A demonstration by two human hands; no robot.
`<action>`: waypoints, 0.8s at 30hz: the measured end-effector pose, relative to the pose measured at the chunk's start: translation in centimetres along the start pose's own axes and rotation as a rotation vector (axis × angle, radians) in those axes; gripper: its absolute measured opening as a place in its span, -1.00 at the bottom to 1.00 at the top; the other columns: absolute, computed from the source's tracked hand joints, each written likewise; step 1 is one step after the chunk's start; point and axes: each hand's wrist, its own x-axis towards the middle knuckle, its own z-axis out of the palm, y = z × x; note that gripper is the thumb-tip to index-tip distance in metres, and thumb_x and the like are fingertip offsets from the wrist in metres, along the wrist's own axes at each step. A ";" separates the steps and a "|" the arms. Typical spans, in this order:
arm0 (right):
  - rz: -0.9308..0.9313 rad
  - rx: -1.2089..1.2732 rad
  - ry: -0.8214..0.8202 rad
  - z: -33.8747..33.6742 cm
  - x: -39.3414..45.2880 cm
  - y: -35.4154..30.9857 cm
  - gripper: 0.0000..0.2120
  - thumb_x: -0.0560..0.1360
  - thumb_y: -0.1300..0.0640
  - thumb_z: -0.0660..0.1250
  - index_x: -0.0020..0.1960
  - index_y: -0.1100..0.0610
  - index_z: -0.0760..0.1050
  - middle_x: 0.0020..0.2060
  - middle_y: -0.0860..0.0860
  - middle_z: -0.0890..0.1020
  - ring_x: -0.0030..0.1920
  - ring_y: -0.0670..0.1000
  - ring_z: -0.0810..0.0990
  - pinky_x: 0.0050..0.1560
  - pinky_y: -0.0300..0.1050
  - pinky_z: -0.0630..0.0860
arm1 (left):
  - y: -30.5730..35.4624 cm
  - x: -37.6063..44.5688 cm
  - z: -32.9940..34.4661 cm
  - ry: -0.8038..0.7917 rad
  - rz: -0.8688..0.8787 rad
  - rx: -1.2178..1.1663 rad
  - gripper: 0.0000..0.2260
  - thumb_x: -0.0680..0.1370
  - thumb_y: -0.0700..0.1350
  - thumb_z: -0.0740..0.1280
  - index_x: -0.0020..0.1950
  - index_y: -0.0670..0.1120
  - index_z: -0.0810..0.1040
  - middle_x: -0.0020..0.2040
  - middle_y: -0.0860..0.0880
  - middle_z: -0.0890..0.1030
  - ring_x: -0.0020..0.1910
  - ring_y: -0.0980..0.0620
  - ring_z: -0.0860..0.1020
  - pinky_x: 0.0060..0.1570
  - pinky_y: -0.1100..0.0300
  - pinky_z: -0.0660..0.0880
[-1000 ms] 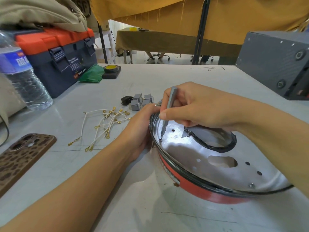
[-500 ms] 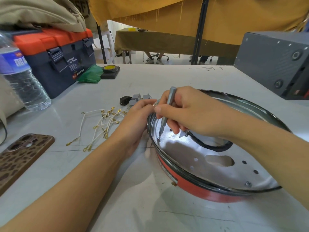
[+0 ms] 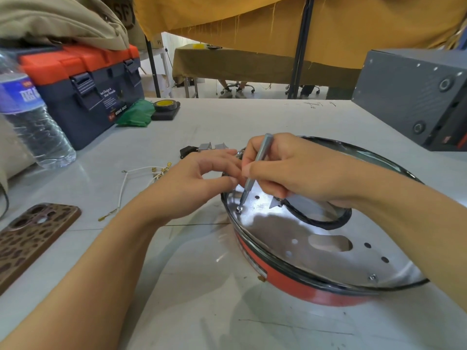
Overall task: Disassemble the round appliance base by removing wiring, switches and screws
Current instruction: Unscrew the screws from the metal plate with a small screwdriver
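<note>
One screw (image 3: 239,209) sits under the screwdriver (image 3: 255,173) in right-hand fingers (image 3: 262,170)

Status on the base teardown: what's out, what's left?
Done: wires and switches lie loose on the table. In hand: right hand holds the screwdriver on a screw by the base rim, left hand alongside. Left: another screw near the front edge.

Orange-lidded dark blue toolbox (image 3: 86,89) at far left of table (image 3: 177,299), clear water bottle (image 3: 27,117) beside it, leopard-print phone case (image 3: 30,238) nearer, green cloth (image 3: 137,113), tape roll (image 3: 164,105), grey box (image 3: 414,97) far right.
</note>
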 end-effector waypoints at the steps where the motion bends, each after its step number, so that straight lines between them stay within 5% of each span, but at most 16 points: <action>1: -0.008 0.027 0.000 -0.1 -0.1 0.0 -0.85 0.54 0.22 0.23 -0.08 0.33 0.45 -0.59 -0.06 0.44 -0.52 -0.11 0.34 -0.43 -0.25 0.36 | 0.0 0.0 -0.1 -0.013 0.004 0.019 -0.83 0.51 -0.24 0.33 -0.10 -0.04 0.69 0.06 0.21 0.63 0.32 0.32 0.36 0.43 -0.02 0.20; 7: -0.055 0.153 0.047 0.1 -0.2 -0.1 -0.85 0.54 0.12 0.32 -0.14 0.18 0.53 -0.49 0.05 0.58 -0.50 -0.07 0.46 -0.39 -0.18 0.45 | 0.1 0.5 -0.5 -0.076 0.054 0.175 -0.80 0.54 -0.20 0.30 0.01 0.03 0.68 0.09 0.23 0.60 0.30 0.19 0.40 0.37 -0.04 0.25; 12: -0.111 -0.003 0.133 0.7 -0.1 -0.2 -0.70 0.55 -0.01 0.29 -0.23 0.18 0.51 -0.59 0.00 0.54 -0.58 -0.16 0.43 -0.45 -0.38 0.40 | 0.3 0.7 -0.7 -0.106 0.087 0.188 -0.80 0.50 -0.07 0.30 -0.02 0.22 0.60 -0.04 0.36 0.56 0.06 0.36 0.43 0.10 0.27 0.30; 17: -0.089 -0.028 0.080 0.6 0.2 -0.1 -0.80 0.59 0.09 0.25 -0.19 0.12 0.48 -0.59 -0.02 0.53 -0.57 -0.16 0.41 -0.45 -0.38 0.39 | -0.2 0.4 -0.2 -0.077 0.103 0.046 -0.77 0.46 -0.13 0.27 0.02 -0.06 0.68 0.04 0.13 0.61 0.19 0.12 0.48 0.31 0.00 0.35; 21: -0.081 -0.046 0.058 0.2 0.2 0.0 -0.93 0.55 0.19 0.27 -0.12 0.11 0.48 -0.52 -0.05 0.55 -0.48 -0.17 0.44 -0.42 -0.40 0.37 | -0.6 0.3 0.5 -0.010 0.137 -0.009 -0.77 0.44 -0.19 0.24 -0.06 -0.12 0.68 -0.06 0.14 0.60 0.03 0.22 0.51 0.05 0.38 0.42; 24: -0.055 -0.054 0.045 -0.2 0.0 0.0 -0.92 0.53 0.22 0.26 -0.12 0.13 0.51 -0.47 -0.07 0.55 -0.43 -0.14 0.41 -0.40 -0.33 0.36 | -0.5 0.3 0.7 0.002 0.135 -0.046 -0.80 0.42 -0.20 0.24 -0.14 -0.10 0.66 -0.10 0.17 0.60 -0.02 0.26 0.52 -0.06 0.47 0.41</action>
